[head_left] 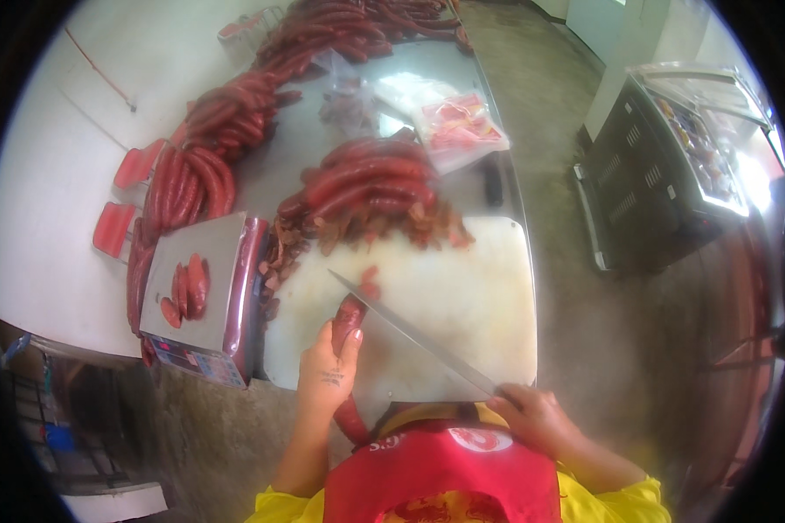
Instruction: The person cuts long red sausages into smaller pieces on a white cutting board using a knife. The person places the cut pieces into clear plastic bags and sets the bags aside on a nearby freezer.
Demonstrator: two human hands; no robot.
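Note:
My left hand [327, 375] is closed around a long red sausage [349, 324] near the board's left front edge. The sausage's lower end hangs below my hand. A long knife [427, 340] is in my right hand [532, 414], its blade slanting up and left across the sausage's far end. Small red cut pieces [370, 281] lie just beyond the blade. All this is over a white cutting board [462, 296]. Brown peeled casings or scraps [392, 228] lie along its far edge, in front of a pile of red sausages [371, 179].
Left of the board stands a scale [235, 288] with sausage pieces [192, 288] on its plate. More sausages [227, 113] are heaped along the metal table's left side. A plastic bag [460, 126] lies at the far right of the table. A glass-topped display case [663, 174] stands across the floor.

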